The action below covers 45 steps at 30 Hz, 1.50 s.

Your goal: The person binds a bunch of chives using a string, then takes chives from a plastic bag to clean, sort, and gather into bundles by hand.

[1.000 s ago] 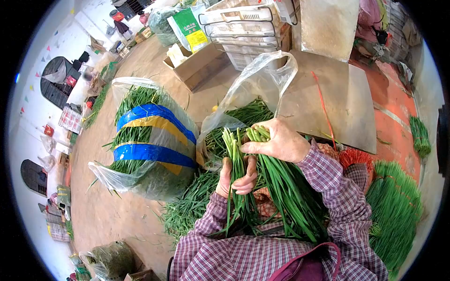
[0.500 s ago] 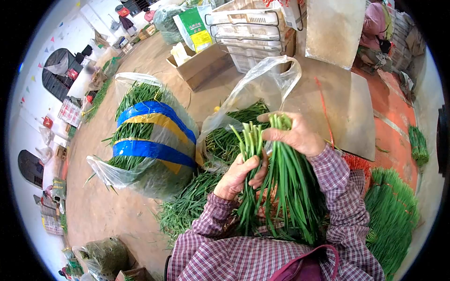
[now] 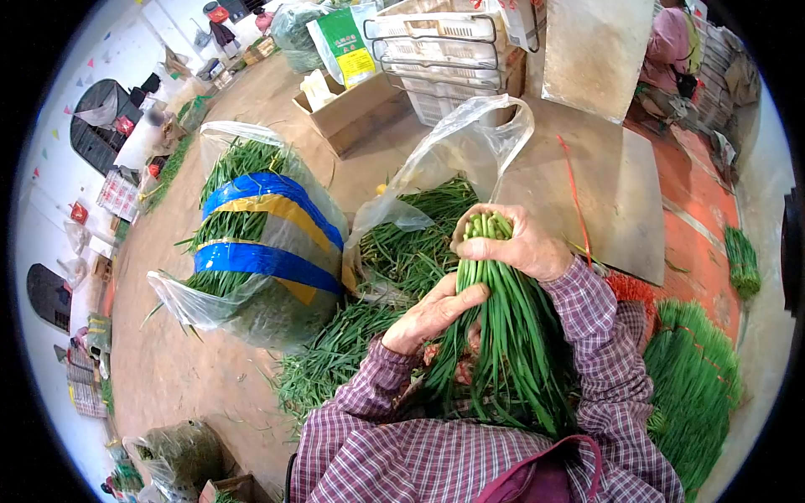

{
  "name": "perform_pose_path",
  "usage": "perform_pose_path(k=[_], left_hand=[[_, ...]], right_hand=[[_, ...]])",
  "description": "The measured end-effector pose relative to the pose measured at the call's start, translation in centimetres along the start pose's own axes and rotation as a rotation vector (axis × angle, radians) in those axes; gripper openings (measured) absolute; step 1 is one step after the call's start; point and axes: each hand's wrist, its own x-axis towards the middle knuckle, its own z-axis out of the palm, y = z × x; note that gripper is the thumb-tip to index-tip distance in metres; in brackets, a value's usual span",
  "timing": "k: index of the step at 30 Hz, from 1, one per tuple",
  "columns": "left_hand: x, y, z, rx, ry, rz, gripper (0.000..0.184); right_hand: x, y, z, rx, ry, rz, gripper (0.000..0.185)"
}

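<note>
A thick bunch of garlic chives (image 3: 521, 344) hangs in front of my body, pale cut ends up and long green leaves down. My right hand (image 3: 530, 243) is closed round the top of the bunch, thumb across the stalks just under the ends. Lower down, my left hand (image 3: 438, 312) grips the bunch from the left side, its thumb over the stalks and its other fingers mostly hidden behind the leaves. Beyond my hands, an open clear plastic bag (image 3: 495, 138) holds more loose greens (image 3: 428, 230). Scattered leaves (image 3: 335, 360) lie on the floor by my left forearm.
A taped bag of greens (image 3: 268, 226) stands at the left. White crates (image 3: 444, 67) and a cardboard box (image 3: 352, 113) are at the back. At my right lie tied chive bundles (image 3: 692, 394) and red ties (image 3: 629, 291). Another person (image 3: 667, 50) sits at the far right.
The smaller bunch in my left hand has joined the bunch in my right hand. The stalk ends now sit together, and my left hand has shifted right onto the combined bunch.
</note>
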Motion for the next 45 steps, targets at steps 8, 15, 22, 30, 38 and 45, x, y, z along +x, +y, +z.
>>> perform_pose_path(k=[8,15,22,30,38,45], left_hand=[[0.4,0.3,-0.1,0.076,0.131,0.112,0.05],[0.6,-1.1,0.0,-0.02,0.257,0.135,0.04],[0.6,-3.9,0.6,-0.28,0.442,0.148,0.02],[1.1,-3.6,0.2,-0.244,0.547,0.161,0.02],[0.2,-4.2,0.2,-0.266,0.347,0.166,0.024],[-0.4,-4.1,-0.2,-0.087,0.372,0.167,0.021]], right_hand=[[-0.5,0.3,-0.6,-0.074,0.158,-0.06,0.019],[-0.7,0.1,-0.4,-0.096,0.175,-0.048,0.02],[-0.9,1.2,-1.4,-0.106,0.178,-0.08,0.019],[-1.4,1.5,-1.6,-0.087,0.18,-0.044,0.018],[-2.1,1.2,-2.6,-0.032,0.241,-0.031,0.019],[-2.5,1.0,-2.8,0.028,0.282,-0.045,0.018]])
